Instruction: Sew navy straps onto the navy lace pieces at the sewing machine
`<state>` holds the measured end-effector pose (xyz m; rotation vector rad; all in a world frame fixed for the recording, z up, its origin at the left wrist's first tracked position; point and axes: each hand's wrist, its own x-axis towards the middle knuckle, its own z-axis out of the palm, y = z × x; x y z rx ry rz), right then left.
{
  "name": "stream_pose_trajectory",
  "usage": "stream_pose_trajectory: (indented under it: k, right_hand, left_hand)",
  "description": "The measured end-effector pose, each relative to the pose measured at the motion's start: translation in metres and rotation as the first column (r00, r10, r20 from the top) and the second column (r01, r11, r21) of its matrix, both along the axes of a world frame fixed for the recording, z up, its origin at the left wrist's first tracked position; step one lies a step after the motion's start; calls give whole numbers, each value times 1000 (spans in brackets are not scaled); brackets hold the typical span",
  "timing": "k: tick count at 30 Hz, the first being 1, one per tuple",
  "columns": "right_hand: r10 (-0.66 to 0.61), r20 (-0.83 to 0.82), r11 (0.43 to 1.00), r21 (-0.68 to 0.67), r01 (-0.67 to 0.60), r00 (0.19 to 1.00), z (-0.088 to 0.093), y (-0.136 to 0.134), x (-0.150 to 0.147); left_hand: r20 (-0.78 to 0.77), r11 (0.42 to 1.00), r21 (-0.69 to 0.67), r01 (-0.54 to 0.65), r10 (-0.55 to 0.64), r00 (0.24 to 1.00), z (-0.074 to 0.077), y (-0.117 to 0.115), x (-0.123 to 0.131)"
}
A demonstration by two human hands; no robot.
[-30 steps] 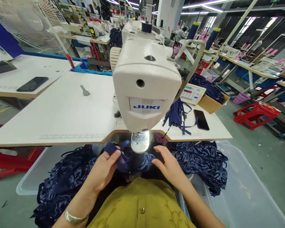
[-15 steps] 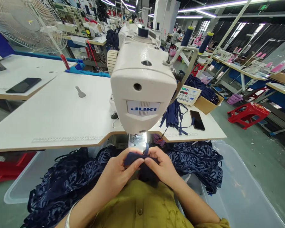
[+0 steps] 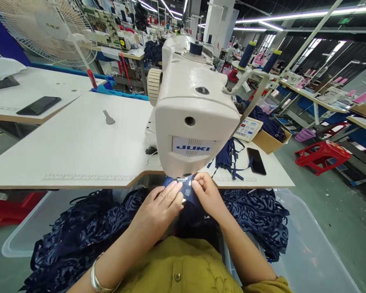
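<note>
- Both hands pinch navy cloth (image 3: pixel 187 191): left hand (image 3: pixel 158 207) flat on top, right hand (image 3: pixel 209 195) gripping its edge.
- Cloth sits directly under machine (image 3: pixel 195 122) head, just ahead of fingertips; hands equally near.

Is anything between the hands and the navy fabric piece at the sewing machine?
No. The left hand and right hand both pinch the navy fabric piece directly, under the sewing machine head.
</note>
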<state>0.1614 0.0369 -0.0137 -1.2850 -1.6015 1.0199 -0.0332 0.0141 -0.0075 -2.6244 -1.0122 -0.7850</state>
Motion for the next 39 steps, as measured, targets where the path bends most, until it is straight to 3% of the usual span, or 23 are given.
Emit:
stream_pose_trajectory:
  k: [6,10,22,28,39]
  right_hand:
    - [56,101,975,208,-76,993,2,0,6]
    - [83,162,949,289,-128,983,5,8,3]
    - [75,208,952,275,-132,975,10,19,-3]
    - [73,209,955,267,-129,975,11,21,-3]
    - [43,192,955,279,-96,980,9,25,-8]
  left_hand:
    - [83,995,52,-82,77,994,-9,-8,3]
    - [150,977,24,-212,206,967,-12,-14,11]
    - [178,947,19,-321,313,933,-18,-13,21]
    - [179,941,88,-328,309,934,-20,-13,22]
    - [166,931,59,-359,346,924,-19,-15,26]
